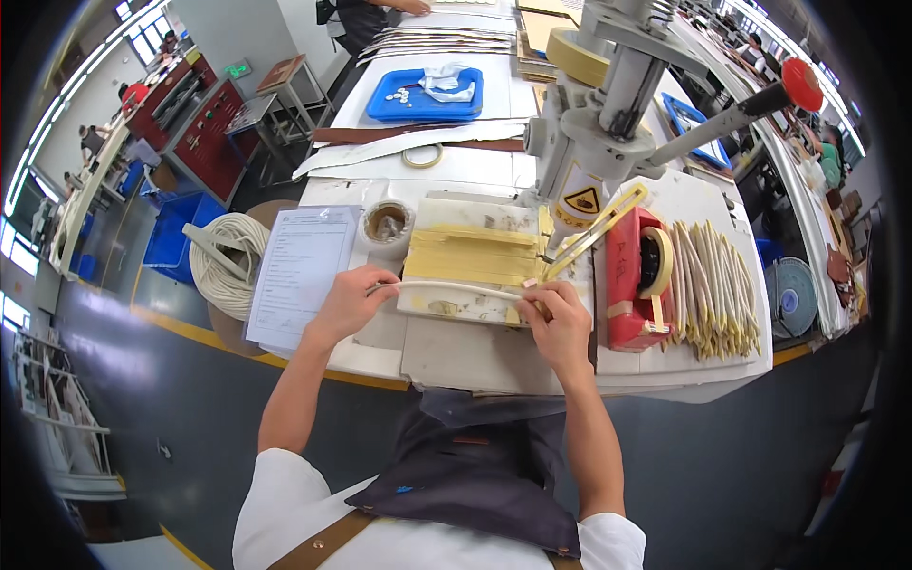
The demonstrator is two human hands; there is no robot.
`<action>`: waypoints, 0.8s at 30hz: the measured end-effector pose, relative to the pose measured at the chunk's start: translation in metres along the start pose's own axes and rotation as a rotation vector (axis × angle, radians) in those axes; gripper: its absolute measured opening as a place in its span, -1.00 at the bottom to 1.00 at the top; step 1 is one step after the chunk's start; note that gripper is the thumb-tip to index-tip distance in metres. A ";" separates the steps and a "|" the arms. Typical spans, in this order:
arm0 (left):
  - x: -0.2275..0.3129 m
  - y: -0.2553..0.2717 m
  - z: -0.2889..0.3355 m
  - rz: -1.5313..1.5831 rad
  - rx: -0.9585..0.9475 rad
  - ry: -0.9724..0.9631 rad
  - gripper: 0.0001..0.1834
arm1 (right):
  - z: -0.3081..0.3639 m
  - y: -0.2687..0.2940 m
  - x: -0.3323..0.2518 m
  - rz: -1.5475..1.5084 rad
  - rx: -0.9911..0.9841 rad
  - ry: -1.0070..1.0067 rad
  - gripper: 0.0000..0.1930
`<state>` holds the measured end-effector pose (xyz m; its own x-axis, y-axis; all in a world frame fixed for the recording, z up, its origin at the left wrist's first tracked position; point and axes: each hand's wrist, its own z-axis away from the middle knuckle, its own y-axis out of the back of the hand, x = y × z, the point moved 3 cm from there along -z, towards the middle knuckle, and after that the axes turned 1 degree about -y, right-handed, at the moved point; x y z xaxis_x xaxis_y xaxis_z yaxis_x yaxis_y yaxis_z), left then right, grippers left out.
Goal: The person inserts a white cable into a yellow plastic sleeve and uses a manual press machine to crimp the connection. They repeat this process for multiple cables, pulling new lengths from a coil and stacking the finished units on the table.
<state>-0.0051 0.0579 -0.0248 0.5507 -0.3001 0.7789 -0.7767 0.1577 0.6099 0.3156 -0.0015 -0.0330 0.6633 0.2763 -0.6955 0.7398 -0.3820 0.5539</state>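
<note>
A short length of pale cord (458,287) is stretched level between my two hands, above the near part of a white board (432,306). My left hand (350,302) pinches its left end, and my right hand (558,321) grips the other end with bent fingers. Strips of yellow tape (475,255) lie side by side on the board just beyond the cord. Beyond my right hand, a slim yellow slotted tool (600,228) rests slantwise; its exact kind is unclear. To the right stands a red tape dispenser (622,275) with a tape roll in it.
A hand press (608,123) with a red-knobbed lever rises behind the board. Many cut cords with yellow ends (712,290) lie at the right. On the left are a cup (387,228), a printed sheet (302,271) and a cord coil (228,256). Farther back sits a blue tray (425,95).
</note>
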 end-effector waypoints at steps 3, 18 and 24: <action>0.000 0.002 0.001 -0.193 0.001 -0.143 -0.84 | 0.001 -0.004 0.002 -0.050 -0.012 -0.012 -0.86; 0.009 -0.005 0.019 -0.121 0.217 -0.130 -0.96 | 0.018 0.060 -0.036 -0.228 0.076 0.197 -0.74; 0.031 -0.039 0.078 0.633 -0.027 0.242 -0.88 | -0.004 0.177 -0.003 0.173 0.155 -0.225 -0.74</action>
<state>0.0185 -0.0307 -0.0361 0.0479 0.0758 0.9960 -0.9658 0.2578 0.0268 0.4452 -0.0670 0.0690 0.7238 0.0003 -0.6900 0.5805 -0.5409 0.6087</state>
